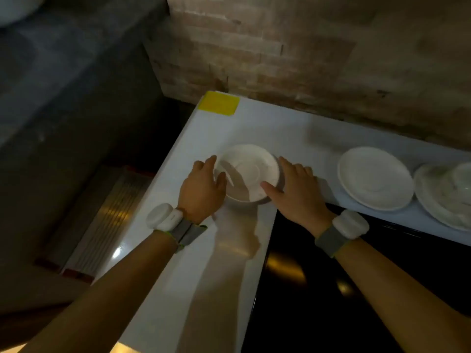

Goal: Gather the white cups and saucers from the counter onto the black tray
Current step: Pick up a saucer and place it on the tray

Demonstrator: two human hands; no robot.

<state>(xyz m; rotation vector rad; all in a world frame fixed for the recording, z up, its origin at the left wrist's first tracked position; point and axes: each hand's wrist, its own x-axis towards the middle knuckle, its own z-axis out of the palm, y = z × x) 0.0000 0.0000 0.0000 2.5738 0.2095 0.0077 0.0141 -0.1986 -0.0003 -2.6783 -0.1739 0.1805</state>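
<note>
A white saucer (251, 171) sits between both my hands at the middle of the white counter (270, 123). My left hand (202, 189) clasps its left rim. My right hand (295, 189) clasps its right rim, thumb over the near edge. The saucer looks slightly raised, with a dark shadow under its near edge. A second white saucer (374, 178) lies flat to the right. At the far right edge is a blurred saucer with what looks like a cup (448, 192) on it. The glossy black tray (344, 301) lies at the lower right, below my right forearm.
A yellow patch (219, 104) marks the counter's far left corner. A brick wall (280, 47) runs behind the counter. Left of the counter the surface drops away to a dark floor and a grey wall (63, 85).
</note>
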